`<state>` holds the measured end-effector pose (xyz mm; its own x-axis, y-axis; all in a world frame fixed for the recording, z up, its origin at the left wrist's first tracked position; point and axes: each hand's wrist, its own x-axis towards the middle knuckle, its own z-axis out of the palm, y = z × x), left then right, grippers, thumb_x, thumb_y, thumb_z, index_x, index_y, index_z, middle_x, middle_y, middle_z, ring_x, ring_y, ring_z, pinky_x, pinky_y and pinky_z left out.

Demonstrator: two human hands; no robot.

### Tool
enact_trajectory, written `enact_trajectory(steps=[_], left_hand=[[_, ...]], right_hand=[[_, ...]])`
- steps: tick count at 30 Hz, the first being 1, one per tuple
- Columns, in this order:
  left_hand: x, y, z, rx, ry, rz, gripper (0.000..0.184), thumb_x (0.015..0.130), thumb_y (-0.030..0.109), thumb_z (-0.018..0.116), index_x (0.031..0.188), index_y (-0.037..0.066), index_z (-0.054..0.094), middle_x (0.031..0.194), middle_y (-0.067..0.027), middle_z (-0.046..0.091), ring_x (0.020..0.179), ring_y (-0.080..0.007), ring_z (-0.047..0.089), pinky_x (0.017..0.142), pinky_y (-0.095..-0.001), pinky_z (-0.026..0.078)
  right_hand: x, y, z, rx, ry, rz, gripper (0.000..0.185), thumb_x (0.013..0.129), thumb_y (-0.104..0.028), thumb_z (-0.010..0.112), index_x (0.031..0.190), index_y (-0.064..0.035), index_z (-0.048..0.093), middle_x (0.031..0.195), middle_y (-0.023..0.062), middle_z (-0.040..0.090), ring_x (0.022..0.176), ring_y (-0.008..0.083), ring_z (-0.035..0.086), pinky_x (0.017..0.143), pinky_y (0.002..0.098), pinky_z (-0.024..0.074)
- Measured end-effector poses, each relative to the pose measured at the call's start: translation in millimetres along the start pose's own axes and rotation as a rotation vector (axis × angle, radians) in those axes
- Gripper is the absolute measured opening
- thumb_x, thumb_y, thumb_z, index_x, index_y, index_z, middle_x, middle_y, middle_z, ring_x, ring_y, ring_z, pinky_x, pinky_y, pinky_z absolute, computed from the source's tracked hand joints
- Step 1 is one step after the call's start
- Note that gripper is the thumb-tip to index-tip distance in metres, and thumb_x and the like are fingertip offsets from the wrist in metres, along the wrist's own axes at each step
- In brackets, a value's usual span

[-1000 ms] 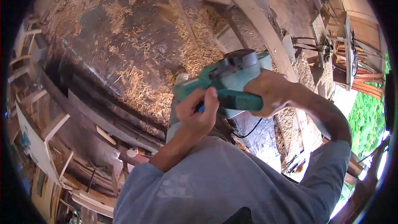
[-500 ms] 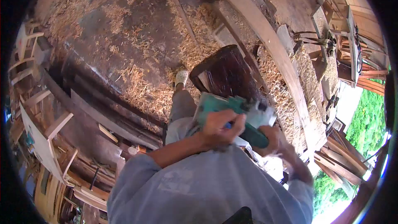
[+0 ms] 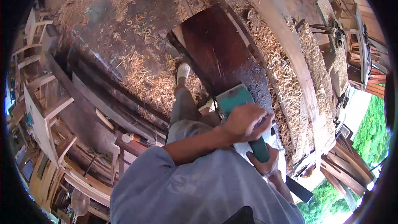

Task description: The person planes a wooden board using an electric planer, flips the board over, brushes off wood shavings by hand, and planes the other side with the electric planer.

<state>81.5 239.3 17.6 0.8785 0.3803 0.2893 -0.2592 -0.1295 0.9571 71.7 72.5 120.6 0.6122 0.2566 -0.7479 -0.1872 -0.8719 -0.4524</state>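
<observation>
Left hand (image 3: 244,121): while the left forearm (image 3: 199,143) cuts across the front of the grey shirt (image 3: 199,186), the back of this hand faces up over the tool, fingers curled in and clamped on its top; the exact part gripped is mostly hidden under there.
Right hand (image 3: 268,160): lower and closer to the body, wrapped round the rear handle (image 3: 260,149), thumb on the left side, wrist tucked by the shirt's edge.
Teal handheld power tool (image 3: 234,97): at the near end of the board, housing poking out past the left hand, handle angled back. Can't see its underside, so can't tell if it's touching the wood.
Dark wooden board (image 3: 215,45): runs away from the body, with grey dust (image 3: 255,79) on its right part near the tool.
Shavings (image 3: 277,54): piled between the board and a long curved plank (image 3: 298,74) off to the right.
Shoe (image 3: 183,71): light-coloured, just left of the board.
</observation>
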Motion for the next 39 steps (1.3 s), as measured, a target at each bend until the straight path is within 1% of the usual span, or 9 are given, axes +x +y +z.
enact_trajectory(steps=[9, 11, 12, 15, 18, 22, 31, 33, 39], left_hand=[[146, -31, -155, 0.332, 0.183, -0.234, 0.033, 0.092, 0.033, 0.067, 0.076, 0.004, 0.07, 0.07, -0.0155, 0.069, 0.06, -0.0262, 0.069, 0.054, -0.0365, 0.051], [198, -60, -211, 0.35, 0.242, -0.228, 0.039, 0.093, 0.04, 0.065, 0.083, 0.004, 0.072, 0.064, -0.0008, 0.064, 0.062, -0.0107, 0.06, 0.058, -0.0304, 0.047], [222, -64, -237, 0.346, 0.264, -0.206, 0.037, 0.093, 0.039, 0.065, 0.083, 0.004, 0.071, 0.064, -0.0005, 0.063, 0.062, -0.0105, 0.058, 0.059, -0.0293, 0.046], [267, -100, -308, 0.773, 0.376, 0.162, 0.026, 0.099, 0.028, 0.057, 0.087, 0.007, 0.067, 0.071, -0.0093, 0.062, 0.064, -0.0195, 0.059, 0.064, -0.038, 0.047], [267, -83, -309, 0.297, 0.272, -0.065, 0.025, 0.097, 0.024, 0.06, 0.088, 0.002, 0.066, 0.073, -0.0091, 0.063, 0.065, -0.0147, 0.058, 0.056, -0.0318, 0.044], [227, -65, -262, 0.242, 0.228, -0.127, 0.033, 0.094, 0.036, 0.065, 0.081, 0.006, 0.07, 0.065, 0.0013, 0.063, 0.062, -0.0086, 0.054, 0.06, -0.0278, 0.043], [66, -20, -82, 0.127, -0.085, -0.103, 0.013, 0.086, 0.019, 0.075, 0.086, 0.006, 0.074, 0.076, -0.0121, 0.071, 0.065, -0.0209, 0.07, 0.058, -0.0341, 0.054], [30, -12, -41, 0.092, -0.183, -0.072, 0.015, 0.085, 0.019, 0.078, 0.081, 0.006, 0.072, 0.072, -0.0138, 0.069, 0.062, -0.0253, 0.069, 0.054, -0.0357, 0.052], [-47, -1, 65, -0.182, -0.654, -0.116, 0.022, 0.089, 0.024, 0.072, 0.081, 0.004, 0.069, 0.069, -0.0178, 0.066, 0.058, -0.0367, 0.065, 0.055, -0.0448, 0.05]], right_hand=[[111, -175, 27, 0.08, -0.027, -0.34, 0.05, 0.078, -0.041, 0.081, 0.106, -0.0002, 0.071, 0.081, 0.0158, 0.073, 0.071, 0.0235, 0.069, 0.071, 0.0409, 0.0547], [157, -232, 41, -0.025, 0.086, -0.56, 0.044, 0.079, -0.043, 0.076, 0.096, -0.0032, 0.073, 0.078, 0.0199, 0.071, 0.073, 0.0342, 0.071, 0.071, 0.0448, 0.0549], [165, -269, 36, -0.081, 0.063, -0.632, 0.044, 0.081, -0.043, 0.074, 0.106, -0.0068, 0.07, 0.068, 0.0095, 0.067, 0.059, 0.0206, 0.064, 0.063, 0.0394, 0.0533], [202, -325, 46, -0.398, 0.21, -0.839, 0.043, 0.081, -0.049, 0.071, 0.091, -0.0071, 0.074, 0.057, 0.0094, 0.062, 0.055, 0.0244, 0.065, 0.06, 0.0406, 0.0537], [208, -334, 50, -0.395, 0.189, -0.725, 0.044, 0.081, -0.052, 0.071, 0.087, -0.0086, 0.074, 0.054, 0.0086, 0.061, 0.055, 0.0248, 0.065, 0.06, 0.0412, 0.0541], [183, -287, 43, -0.215, 0.142, -0.621, 0.046, 0.08, -0.048, 0.075, 0.094, -0.0044, 0.074, 0.067, 0.011, 0.068, 0.064, 0.0225, 0.068, 0.065, 0.0394, 0.0543], [43, -103, 9, -0.128, -0.032, 0.02, 0.047, 0.08, -0.037, 0.079, 0.106, 0.0001, 0.067, 0.089, 0.021, 0.072, 0.082, 0.0298, 0.072, 0.075, 0.0425, 0.0557], [18, -34, 12, -0.111, 0.077, -0.047, 0.043, 0.077, -0.035, 0.083, 0.092, 0.0027, 0.066, 0.068, 0.0103, 0.067, 0.058, 0.0167, 0.06, 0.057, 0.0365, 0.0489], [-56, 101, 3, -0.021, 0.118, 0.002, 0.034, 0.075, -0.028, 0.08, 0.089, 0.0005, 0.068, 0.069, 0.0144, 0.067, 0.057, 0.0237, 0.063, 0.058, 0.0381, 0.0509]])
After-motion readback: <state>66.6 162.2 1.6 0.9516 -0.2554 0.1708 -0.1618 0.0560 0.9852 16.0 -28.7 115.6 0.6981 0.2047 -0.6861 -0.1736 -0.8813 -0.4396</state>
